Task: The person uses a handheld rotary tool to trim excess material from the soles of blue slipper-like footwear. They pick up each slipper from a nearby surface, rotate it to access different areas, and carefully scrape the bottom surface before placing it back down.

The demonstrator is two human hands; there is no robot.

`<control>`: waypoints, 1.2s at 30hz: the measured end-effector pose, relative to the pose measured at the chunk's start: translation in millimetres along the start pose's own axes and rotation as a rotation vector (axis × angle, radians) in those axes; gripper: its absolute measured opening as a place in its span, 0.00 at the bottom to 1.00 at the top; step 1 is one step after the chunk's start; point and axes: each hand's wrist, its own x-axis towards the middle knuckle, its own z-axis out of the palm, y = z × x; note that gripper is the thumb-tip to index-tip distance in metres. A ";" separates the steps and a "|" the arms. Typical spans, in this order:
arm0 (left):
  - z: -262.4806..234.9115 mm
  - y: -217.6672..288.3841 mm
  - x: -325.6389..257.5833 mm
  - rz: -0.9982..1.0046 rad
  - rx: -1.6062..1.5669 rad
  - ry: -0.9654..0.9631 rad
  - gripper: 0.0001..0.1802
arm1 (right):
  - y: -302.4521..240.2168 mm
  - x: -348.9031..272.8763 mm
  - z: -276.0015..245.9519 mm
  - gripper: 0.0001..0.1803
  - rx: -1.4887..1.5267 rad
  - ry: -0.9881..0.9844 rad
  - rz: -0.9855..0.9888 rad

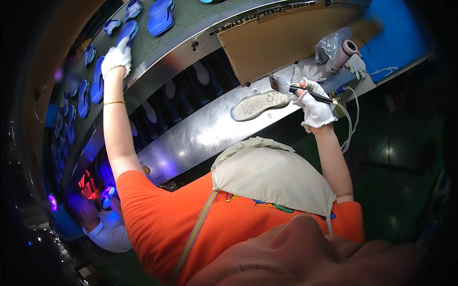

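Observation:
My left arm is stretched out to the far left over a dark green belt (186, 20). My left hand (117, 58), in a white glove, is closed at the near end of a blue shoe sole (128, 31); its thumb side is hidden. Close to my body on the right, my right hand (317, 108) wears a white glove with bare fingertips. Its fingers are wrapped round the black handle of a flat brush (282, 86). Just below the bristles, a worn, whitish sole-shaped pad (257, 106) lies on the metal ledge (191, 138).
More blue soles (161, 18) lie along the belt. A cardboard sheet (281, 40) leans behind the ledge. At its right end are a pink bottle (344, 55), a clear plastic bag (329, 46) and spare white gloves (357, 66). Another person (107, 231) is at lower left.

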 end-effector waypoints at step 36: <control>16.4 239.8 -232.5 0.022 -2.664 -1.339 0.48 | -25.9 -23.1 8.7 0.12 -0.253 -0.058 -0.299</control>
